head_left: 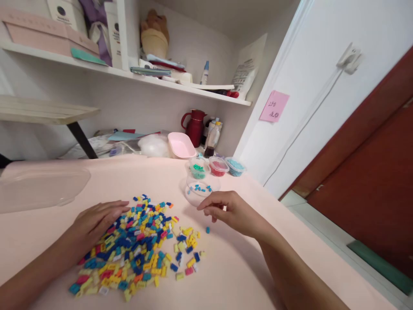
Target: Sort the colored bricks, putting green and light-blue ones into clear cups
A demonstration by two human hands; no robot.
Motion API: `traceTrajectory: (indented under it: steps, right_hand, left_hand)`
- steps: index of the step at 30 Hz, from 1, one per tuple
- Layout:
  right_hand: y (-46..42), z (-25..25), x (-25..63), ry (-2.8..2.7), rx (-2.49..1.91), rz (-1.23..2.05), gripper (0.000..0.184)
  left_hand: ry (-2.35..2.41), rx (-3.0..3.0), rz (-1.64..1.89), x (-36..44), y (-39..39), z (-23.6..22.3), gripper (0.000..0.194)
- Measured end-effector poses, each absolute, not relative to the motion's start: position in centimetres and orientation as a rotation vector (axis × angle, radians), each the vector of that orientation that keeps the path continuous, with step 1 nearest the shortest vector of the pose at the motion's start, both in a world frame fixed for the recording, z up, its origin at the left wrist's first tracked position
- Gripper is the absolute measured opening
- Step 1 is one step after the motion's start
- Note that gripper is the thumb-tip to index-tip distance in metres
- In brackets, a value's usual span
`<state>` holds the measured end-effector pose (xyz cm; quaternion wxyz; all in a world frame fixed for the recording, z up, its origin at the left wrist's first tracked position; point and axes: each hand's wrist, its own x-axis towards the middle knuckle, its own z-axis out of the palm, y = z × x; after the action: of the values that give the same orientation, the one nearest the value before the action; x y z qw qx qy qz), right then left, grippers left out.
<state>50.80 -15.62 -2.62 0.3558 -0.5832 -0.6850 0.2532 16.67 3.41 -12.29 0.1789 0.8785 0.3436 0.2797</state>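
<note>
My left hand (100, 219) lies flat, fingers stretched out, along the upper left edge of a spread pile of small toy building bricks (138, 241). The bricks are yellow, dark blue, teal, pink, orange and white. My right hand (227, 209) hovers by the near rim of a clear round bowl (190, 199), its fingers bent and thumb and forefinger close together. Whether anything sits between those fingertips cannot be made out. Several blue bricks (200, 188) lie inside the bowl. A single teal brick (208, 230) is just below my right hand.
Behind the bowl stand clear tubs with green pieces (198, 170), red pieces (218, 167) and blue pieces (236, 167). A clear plastic lid (41, 187) lies at left. Farther back are a pink tray (181, 145), a red jug (195, 129) and a bottle (213, 138).
</note>
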Motion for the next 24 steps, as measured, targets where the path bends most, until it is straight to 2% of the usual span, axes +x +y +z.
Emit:
traceTrajectory:
  steps: [3, 8, 13, 19, 21, 24]
  right_hand:
    - [-15.8, -2.6, 51.8, -2.001, -1.676, 0.626, 0.016]
    - [-15.5, -3.6, 51.8, -2.228, -1.842, 0.565, 0.029]
    - [-15.3, -4.0, 51.4, -2.277, -1.898, 0.461, 0.021]
    - [-15.5, -3.3, 51.7, -2.020, -1.690, 0.816, 0.017]
    - [-15.1, -3.3, 51.7, -1.754, -1.623, 0.694, 0.012]
    - [-14.2, -4.0, 51.9, -1.398, -1.529, 0.298, 0.011]
  left_hand:
    - [0.961, 2.486, 0.785, 16.6, 3.6, -12.5, 0.039]
    - [0.979, 2.466, 0.837, 16.9, 3.0, -12.1, 0.041]
    - [0.981, 2.464, 0.852, 17.0, 2.6, -11.7, 0.041]
    - [0.998, 2.488, 0.889, 17.1, 2.5, -11.8, 0.044]
    - [0.981, 2.480, 0.911, 17.1, 2.5, -12.0, 0.044]
    - [0.988, 2.496, 0.914, 17.0, 2.8, -12.4, 0.043]
